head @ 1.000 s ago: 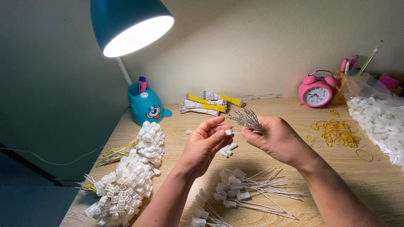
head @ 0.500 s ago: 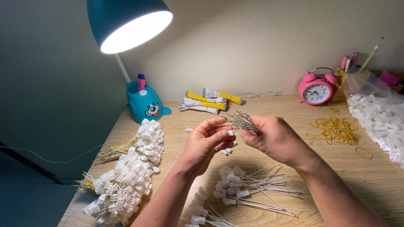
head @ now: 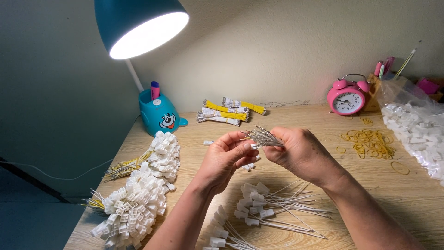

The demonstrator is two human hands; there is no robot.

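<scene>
My right hand [head: 300,153] grips a small bundle of thin wires [head: 262,137] with metal tips pointing left. My left hand [head: 225,159] meets it from the left, its thumb and fingers pinching at the wire tips and at a small white connector housing [head: 253,146]. Both hands hover above the wooden desk [head: 296,115]. Below them lie several white wires fitted with white connectors [head: 270,210]. A couple of loose white housings [head: 249,165] rest under my left hand.
A long heap of finished white connectors with yellow wires [head: 143,190] lies at the left. A teal desk lamp [head: 138,28] and teal pen holder [head: 159,113] stand behind it. Bundled yellow and white wires [head: 229,111], a pink alarm clock [head: 347,98], yellow rubber bands [head: 370,141] and a bag of white housings [head: 414,127] sit further back and right.
The hands stay together in the same spot; my left fingers have shifted slightly along the wire tips. Nothing else on the desk has moved.
</scene>
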